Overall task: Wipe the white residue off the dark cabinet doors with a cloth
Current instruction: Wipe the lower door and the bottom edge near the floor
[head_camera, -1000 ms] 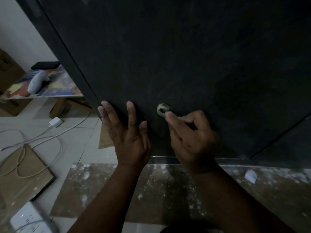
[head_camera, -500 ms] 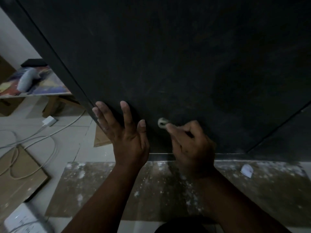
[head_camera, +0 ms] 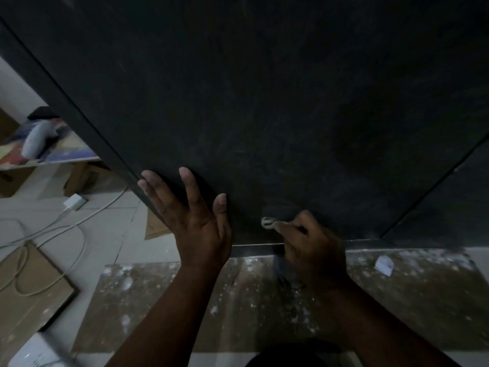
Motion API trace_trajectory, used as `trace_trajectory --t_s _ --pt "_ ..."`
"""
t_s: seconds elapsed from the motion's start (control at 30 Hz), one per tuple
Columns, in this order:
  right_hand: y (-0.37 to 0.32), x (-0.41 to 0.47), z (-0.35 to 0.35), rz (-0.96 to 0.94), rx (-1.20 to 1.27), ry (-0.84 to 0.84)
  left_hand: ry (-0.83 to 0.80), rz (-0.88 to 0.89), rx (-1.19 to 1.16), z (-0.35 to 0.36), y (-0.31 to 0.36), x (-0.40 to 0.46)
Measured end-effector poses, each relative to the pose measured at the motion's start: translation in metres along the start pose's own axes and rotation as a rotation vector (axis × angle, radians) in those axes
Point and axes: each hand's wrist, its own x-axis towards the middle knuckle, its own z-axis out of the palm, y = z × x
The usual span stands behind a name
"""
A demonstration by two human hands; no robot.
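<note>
Low on the door, left hand braces flat and spread while right hand pinches a small cloth, mid-wipe; next, likely rubbing along the bottom edge.

Floor: cardboard, cable (looped), charger.

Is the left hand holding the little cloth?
No, the left hand lies flat with straight fingers on the dark cabinet door; the right hand pinches the small cloth.

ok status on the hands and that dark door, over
Left hand flat on the dark cabinet door. Right hand pinching a small pale wad of cloth low on it. Nothing in the way.
</note>
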Motion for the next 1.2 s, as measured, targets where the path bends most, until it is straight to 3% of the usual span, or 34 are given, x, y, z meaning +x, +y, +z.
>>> trace_trajectory --t_s 0.13,0.2,0.27,0.4,0.47,0.6,0.77,0.83,0.9,0.97,1.07,1.1,1.2 --pt "-0.012 0.029 -0.018 -0.076 0.047 0.397 0.003 -0.035 -0.003 0.002 0.005 -0.001" --pt "-0.022 0.043 -0.023 -0.064 0.078 0.493 -0.002 -0.076 -0.034 0.003 0.009 -0.002" --pt "-0.03 0.043 -0.019 -0.06 0.126 0.445 -0.003 -0.104 -0.058 0.003 0.014 -0.003" --pt "-0.019 0.005 0.002 0.162 0.21 -0.019 0.011 0.062 -0.027 0.004 0.022 0.002" --pt "-0.003 -0.011 0.006 0.143 0.115 -0.101 0.006 0.125 -0.005 0.005 0.024 0.005" --pt "0.011 -0.008 -0.005 0.021 -0.002 0.111 -0.012 0.124 0.025 0.007 0.023 0.005" --pt "-0.011 0.029 -0.02 0.009 0.124 0.417 0.006 0.113 0.057 0.01 0.026 0.004" --pt "-0.026 0.041 -0.022 0.065 0.291 0.418 0.004 0.1 0.053 0.009 0.029 0.003" --pt "-0.031 0.039 -0.02 0.059 0.278 0.367 -0.01 0.072 0.021 0.005 0.033 0.002" --pt "-0.02 0.022 -0.013 0.055 0.189 0.191 -0.018 0.025 -0.021 -0.001 0.038 0.0" --pt "0.006 -0.006 -0.006 0.281 0.198 -0.142 -0.027 -0.085 -0.121 -0.009 0.054 -0.012" --pt "0.009 -0.01 -0.008 0.389 0.293 -0.145 -0.024 -0.127 -0.149 -0.012 0.062 -0.02" --pt "0.006 -0.009 -0.027 0.367 0.315 0.205 -0.096 -0.343 -0.282 -0.02 0.09 -0.036"
